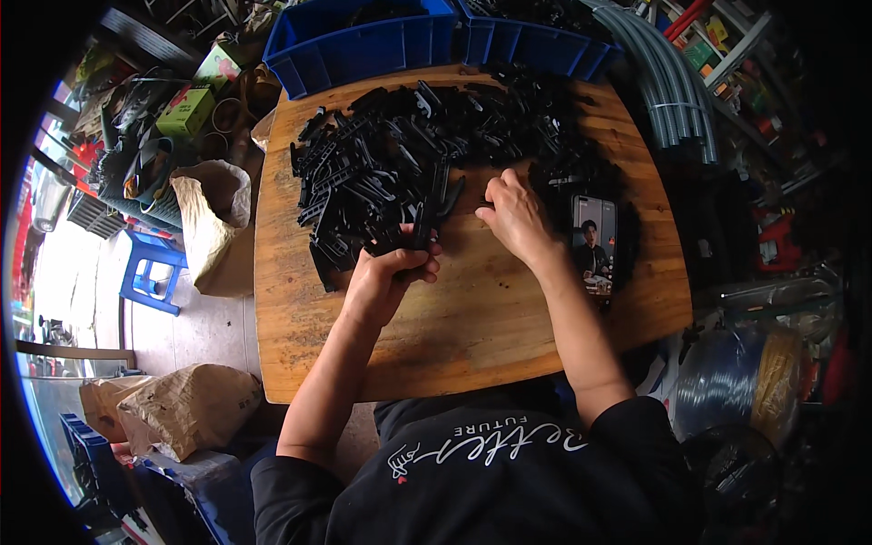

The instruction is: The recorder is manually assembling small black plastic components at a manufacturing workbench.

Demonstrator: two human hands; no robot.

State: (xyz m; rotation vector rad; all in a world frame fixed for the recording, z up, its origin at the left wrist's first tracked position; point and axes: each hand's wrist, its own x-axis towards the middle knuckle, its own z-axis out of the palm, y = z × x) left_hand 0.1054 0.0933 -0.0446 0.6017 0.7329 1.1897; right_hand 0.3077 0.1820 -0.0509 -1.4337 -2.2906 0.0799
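My left hand (386, 277) is closed around a long, narrow black plastic part (423, 225), which points away from me above the table. Its fingers wrap the near end, and the thumb lies across it. Just to the right, my right hand (520, 218) hovers over the wood with thumb and fingers pinched together. A tiny dark bit shows at those fingertips, too small to name. Beyond both hands spreads a loose heap of black plastic parts (363, 168), many of them long and slotted.
The wooden table (454, 336) has a curved front edge. Two blue bins (363, 56) (542, 47) stand at its far side. A lit phone (593, 245) leans right of my right forearm. Grey pipes (661, 86), a paper sack (218, 250) and a blue stool (150, 272) surround the table.
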